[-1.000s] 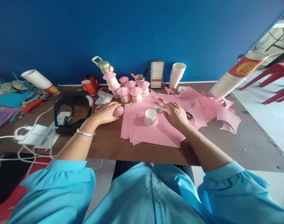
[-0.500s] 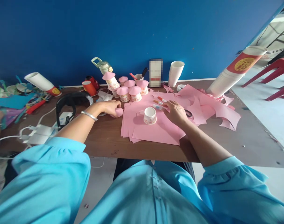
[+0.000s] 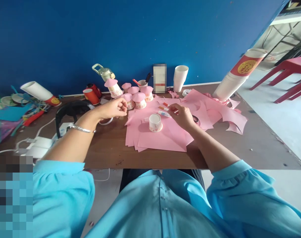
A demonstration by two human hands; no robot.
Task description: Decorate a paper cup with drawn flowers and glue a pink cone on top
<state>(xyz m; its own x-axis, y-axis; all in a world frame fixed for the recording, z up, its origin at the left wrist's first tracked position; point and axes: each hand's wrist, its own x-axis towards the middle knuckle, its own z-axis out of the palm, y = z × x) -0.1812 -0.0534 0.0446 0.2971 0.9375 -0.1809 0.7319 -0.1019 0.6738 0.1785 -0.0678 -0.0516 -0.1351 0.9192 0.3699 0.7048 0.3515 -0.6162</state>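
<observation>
2 hands work over the desk (image 3: 111,155). Left hand (image 3: 113,108) hovers loosely curled, apparently empty; right hand (image 3: 181,115) pinches a glue stick (image 3: 164,114) just beyond the cup (image 3: 155,122), which looks light, crushable: hold its rim.

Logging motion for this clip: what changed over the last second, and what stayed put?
The left hand lifted off the table, away from where the pink dome piece lay; whether it carries the piece cannot be told. The right hand rose slightly from the glue sticks, fingers curled. The paper cup on the pink sheets and the finished pink-roofed cups stayed as they were.
</observation>
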